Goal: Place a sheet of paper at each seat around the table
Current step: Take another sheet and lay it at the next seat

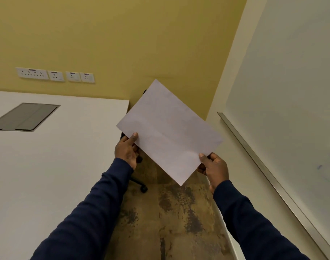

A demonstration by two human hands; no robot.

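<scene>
Holding paper (169, 131) in both hands

light: even, dim-warm | shadows: soft | focus: slightly soft | edges: wide-angle bowing

Both hands hold one sheet of paper (169, 131) in the air beyond the white table's (66, 156) right edge, above the mottled brown floor (169, 212). Left hand (126, 150) pinches the sheet's edge at 8 o'clock, thumb on top. Right hand (214, 168) pinches its edge at 5 o'clock, thumb on top. Sheet is tilted, one corner pointing to 6 o'clock. Dark blue sleeves (89, 212) cover both arms. A grey hatch (25, 116) sits in the table at 9 o'clock. Wall sockets (55, 74) at 10 o'clock. Chair castors (143, 188) show beneath the left hand.
</scene>
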